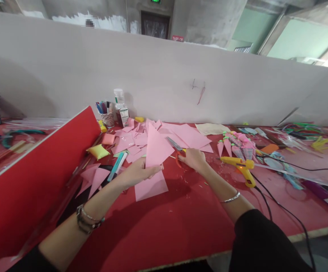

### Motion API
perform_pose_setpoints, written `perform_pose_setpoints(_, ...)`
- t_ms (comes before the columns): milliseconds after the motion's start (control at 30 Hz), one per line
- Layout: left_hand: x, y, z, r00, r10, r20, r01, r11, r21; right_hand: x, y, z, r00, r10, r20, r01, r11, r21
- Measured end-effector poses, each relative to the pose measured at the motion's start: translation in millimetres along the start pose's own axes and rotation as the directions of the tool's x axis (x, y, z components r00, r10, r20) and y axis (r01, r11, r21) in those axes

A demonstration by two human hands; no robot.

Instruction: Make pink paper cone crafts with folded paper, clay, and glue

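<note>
My left hand (139, 172) grips a pink paper piece (157, 149) with a pointed top, thumb in front near its lower edge. Below it, a flat pink sheet (151, 188) lies on the red table. My right hand (193, 158) is closed round the orange and yellow handles of a pair of scissors (175, 145). The scissor blades point up and left, just right of the held paper; whether they touch it I cannot tell. Behind both hands spreads a heap of pink paper scraps (134, 139) and larger pink sheets (189, 134).
To the right lies a yellow glue gun (241, 166) with a trailing cable. Small pink cones (237, 143) are heaped behind it. A red board (47, 173) stands along the left. A pen cup (106, 117) and a bottle (121, 109) stand by the white partition (158, 83).
</note>
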State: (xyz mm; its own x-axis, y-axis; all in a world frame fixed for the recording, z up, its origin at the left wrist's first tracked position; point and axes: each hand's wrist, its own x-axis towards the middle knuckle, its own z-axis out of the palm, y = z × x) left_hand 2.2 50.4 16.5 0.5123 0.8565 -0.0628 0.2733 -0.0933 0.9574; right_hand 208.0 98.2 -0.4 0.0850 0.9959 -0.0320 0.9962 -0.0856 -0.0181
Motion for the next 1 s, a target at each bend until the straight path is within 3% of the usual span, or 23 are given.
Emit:
perform_pose_setpoints(167,-2.4,3.3,3.9,1.0,-0.029,0.005,0.029,1.0,0.005,-5.5,-0.8,-13.2,0.993,-0.09,-0.075,0.097,0.99,0.097)
perform_pose_setpoints(267,-3.0,4.0,7.5,0.999,-0.036,0.008,0.036,0.999,-0.001,-12.8,-2.8,-22.9,0.969,-0.221,-0.11,0.242,0.934,0.261)
perform_pose_setpoints(300,-3.1,3.9,9.1,0.999,-0.037,0.013,0.037,0.999,-0.006,-15.9,-3.5,-24.7,0.947,-0.299,-0.117,0.321,0.86,0.397)
perform_pose_setpoints(333,-3.2,3.6,10.6,0.999,-0.041,0.02,0.042,0.999,-0.011,-19.3,-4.3,-25.8,0.911,-0.387,-0.141,0.395,0.725,0.565)
perform_pose_setpoints(433,-3.2,2.1,14.6,0.996,-0.073,0.046,0.074,0.997,-0.023,-30.8,-6.8,-25.8,0.796,-0.544,-0.266,0.44,0.218,0.871)
perform_pose_setpoints(500,-3.1,1.0,15.9,0.994,-0.089,0.062,0.091,0.995,-0.028,-38.3,-8.7,-25.5,0.76,-0.584,-0.285,0.397,0.07,0.915)
perform_pose_setpoints(600,-3.2,0.1,16.2,0.992,-0.071,0.107,0.078,0.995,-0.063,-47.0,-11.1,-26.6,0.721,-0.632,-0.285,0.339,-0.036,0.94)
perform_pose_setpoints(667,-3.6,0.0,16.1,0.99,-0.055,0.128,0.068,0.992,-0.103,-50.6,-12.4,-28.0,0.729,-0.626,-0.277,0.329,-0.034,0.944)
perform_pose_setpoints(867,-4.2,-2.1,17.7,0.988,-0.034,0.149,0.053,0.991,-0.126,-56.3,-18.4,-29.7,0.848,-0.5,-0.177,0.34,0.256,0.905)
perform_pose_setpoints(1000,-2.6,-4.2,18.8,0.989,0.104,0.102,-0.095,0.992,-0.088,-59.2,-20.0,-28.2,0.869,-0.467,-0.162,0.323,0.288,0.902)
